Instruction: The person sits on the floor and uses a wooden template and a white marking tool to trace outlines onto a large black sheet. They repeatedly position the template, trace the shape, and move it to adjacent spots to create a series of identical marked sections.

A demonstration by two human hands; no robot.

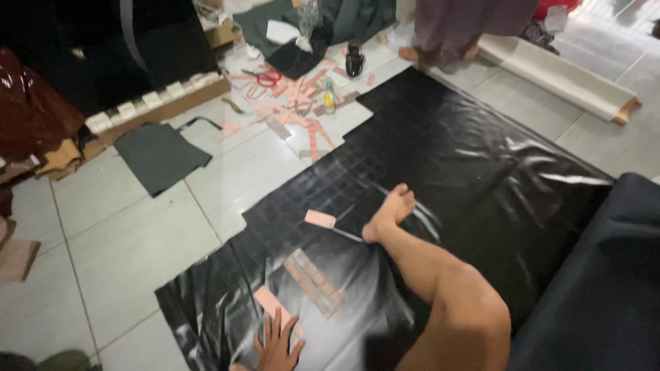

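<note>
- A dark grey cloth piece (159,156) lies apart on the white tiled floor (124,233).
- The left hand (278,345) presses flat, fingers spread, on a pink template (273,304) on the glossy black sheet (474,172); steady pressure looks wise, as the sheet wrinkles.
- Beside it lies a ruler-like strip (314,282), near a small pink piece (320,219).
- The right hand is out of view; a bare leg (426,268) weighs the sheet.

Left hand (277,343) cut off at wrist by bottom edge; right hand out of frame; standing person (467,27) cropped above shins.
</note>
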